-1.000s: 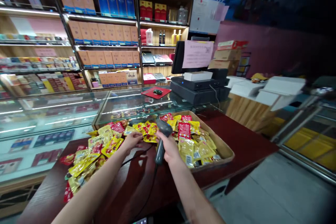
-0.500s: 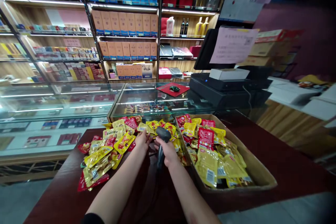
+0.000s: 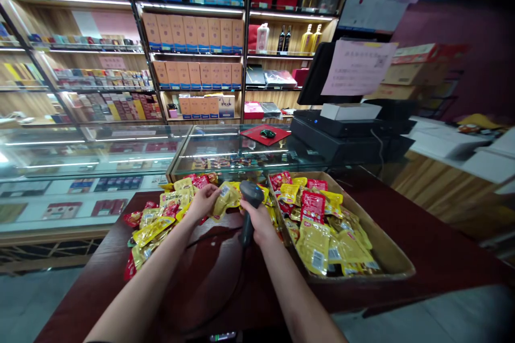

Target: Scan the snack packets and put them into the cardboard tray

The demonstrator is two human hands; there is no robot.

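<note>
My left hand (image 3: 204, 202) is closed on the edge of a gold snack packet (image 3: 223, 198), its barcode side turned toward the scanner. My right hand (image 3: 259, 223) wraps round the handle of a dark barcode scanner (image 3: 251, 193), whose head is just right of the packet. Under and beyond my left forearm lies a pile of yellow, gold and red snack packets (image 3: 153, 231). More packets lie behind the scanner, partly hidden by it. To the right stands a shallow cardboard box (image 3: 396, 270) holding many similar packets (image 3: 316, 246).
A glass display counter (image 3: 225, 144) borders the dark red tabletop (image 3: 201, 289). On it are a red mat with a dark green mouse (image 3: 267, 133) and a monitor (image 3: 317, 75) above a black cash drawer (image 3: 338, 142). The scanner's cable curves across the tabletop.
My left hand has moved left and toward me, lifting the gold packet out from the others and tilting it beside the scanner. My right hand keeps hold of the scanner.
</note>
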